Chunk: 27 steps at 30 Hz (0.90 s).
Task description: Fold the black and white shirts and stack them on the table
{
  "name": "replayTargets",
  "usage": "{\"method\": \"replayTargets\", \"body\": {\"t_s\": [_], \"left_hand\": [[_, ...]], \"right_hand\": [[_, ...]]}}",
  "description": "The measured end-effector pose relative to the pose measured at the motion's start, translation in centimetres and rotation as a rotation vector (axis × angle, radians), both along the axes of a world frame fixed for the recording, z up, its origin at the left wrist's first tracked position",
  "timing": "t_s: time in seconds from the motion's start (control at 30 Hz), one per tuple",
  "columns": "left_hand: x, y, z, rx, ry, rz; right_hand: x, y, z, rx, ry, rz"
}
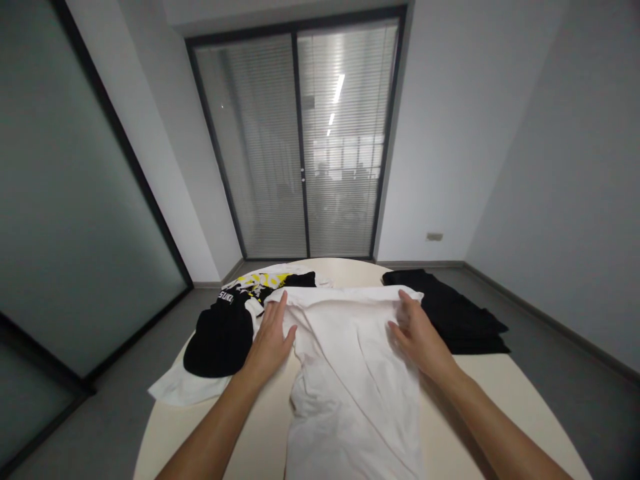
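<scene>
Fabric straightening, I judge: my left hand (271, 340) and right hand (419, 335), thumbs spread wide, at the far corners of this white garment (350, 393); next move wants level sides.

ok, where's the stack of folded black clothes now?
In the head view, the folded black clothes lie on the right of the pale tabletop, just right of the right hand and the white garment.
</scene>
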<state>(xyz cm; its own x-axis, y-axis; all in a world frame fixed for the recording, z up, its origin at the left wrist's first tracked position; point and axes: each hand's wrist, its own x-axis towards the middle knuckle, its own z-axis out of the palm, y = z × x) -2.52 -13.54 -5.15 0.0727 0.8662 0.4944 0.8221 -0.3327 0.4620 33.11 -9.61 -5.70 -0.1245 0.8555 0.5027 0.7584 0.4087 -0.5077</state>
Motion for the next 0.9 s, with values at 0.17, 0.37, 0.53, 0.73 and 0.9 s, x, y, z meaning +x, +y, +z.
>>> {"method": "replayTargets", "body": {"t_s": [0.17,0.37,0.53,0.73,0.9], "left_hand": [[0.2,-0.1,-1.6,-0.13,0.101,-0.058],[-1.0,0.8,-3.8,-0.211,0.212,0.037],[-0.7,0.2,-2.2,-0.194,0.311,0.246],[-0.1,-1.0,1.2,-0.324,0.413,0.384],[0.3,-1.6,2.0,-0.526,0.377,0.365]], "right_hand": [[-0.2,0.7,-2.4,0.102,-0.226,0.023],[0.0,1.8,-4.3,0.129,-0.298,0.0],[0.0,2.2,-4.1,0.141,-0.285,-0.015],[-0.9,0.1,-0.7,0.038,-0.409,-0.088],[-1.8,-2.6,1.9,-0.344,-0.493,-0.34]]}}
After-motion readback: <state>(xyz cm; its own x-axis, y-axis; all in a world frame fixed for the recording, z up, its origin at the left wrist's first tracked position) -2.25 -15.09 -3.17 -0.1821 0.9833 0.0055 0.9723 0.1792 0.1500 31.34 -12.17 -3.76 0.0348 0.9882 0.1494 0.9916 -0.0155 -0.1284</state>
